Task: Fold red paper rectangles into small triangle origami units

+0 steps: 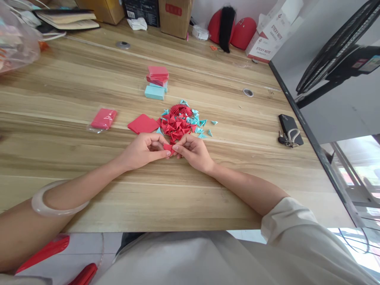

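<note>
Between my two hands is a small folded piece of red paper [168, 147]. My left hand [145, 149] pinches its left side with thumb and fingers. On the other side, the fingertips of my right hand [192, 151] close on its right edge. Just beyond my fingers lies a heap of folded red paper triangles [177, 126], with light blue paper triangles [200, 122] around it. A ring of joined red pieces [181, 110] sits at the back of the heap. Flat red paper sheets [143, 124] lie to the left, close to my left hand.
A wrapped red paper pack [103, 118] lies at the left. Stacked red packs [158, 73] and blue packs [154, 92] stand behind the heap. A black phone-like object [289, 126] with keys lies at the right. Boxes [175, 18] line the back; a fan [335, 51] stands right.
</note>
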Motion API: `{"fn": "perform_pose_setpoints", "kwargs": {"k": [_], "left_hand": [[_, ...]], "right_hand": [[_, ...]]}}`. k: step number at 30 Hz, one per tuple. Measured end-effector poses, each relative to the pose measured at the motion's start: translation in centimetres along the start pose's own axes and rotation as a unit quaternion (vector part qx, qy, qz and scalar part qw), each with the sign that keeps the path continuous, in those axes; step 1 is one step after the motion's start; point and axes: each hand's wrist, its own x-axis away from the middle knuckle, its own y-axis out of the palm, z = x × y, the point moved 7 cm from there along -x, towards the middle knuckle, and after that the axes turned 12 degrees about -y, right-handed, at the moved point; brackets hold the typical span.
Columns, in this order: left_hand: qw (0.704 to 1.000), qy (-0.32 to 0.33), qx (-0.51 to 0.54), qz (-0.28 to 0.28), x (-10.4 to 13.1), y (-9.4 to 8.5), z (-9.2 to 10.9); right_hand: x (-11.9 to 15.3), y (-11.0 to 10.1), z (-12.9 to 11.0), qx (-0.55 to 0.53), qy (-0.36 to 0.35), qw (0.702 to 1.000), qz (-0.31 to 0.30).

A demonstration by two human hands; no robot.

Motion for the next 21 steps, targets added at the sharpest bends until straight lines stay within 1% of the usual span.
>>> {"fn": "perform_pose_setpoints", "kwargs": {"k": [4,9,16,21], "left_hand": [[1.0,0.0,-0.001,0.0,-0.03,-0.02,-0.16],[1.0,0.002,-0.016,-0.001,0.0,0.03,-0.24],[1.0,0.004,-0.024,0.003,-0.16,0.0,-0.51],[1.0,0.003,-0.022,0.006,-0.28,-0.07,-0.61]], "right_hand": [[0.09,-0.03,0.13,0.014,0.0,1.0,0.002],[0.14,-0.06,0.23,0.041,-0.009,0.999,-0.014],[0.15,-0.03,0.2,0.04,-0.017,0.999,-0.015],[0.09,0.07,-0.01,0.015,-0.018,1.0,-0.013]]}}
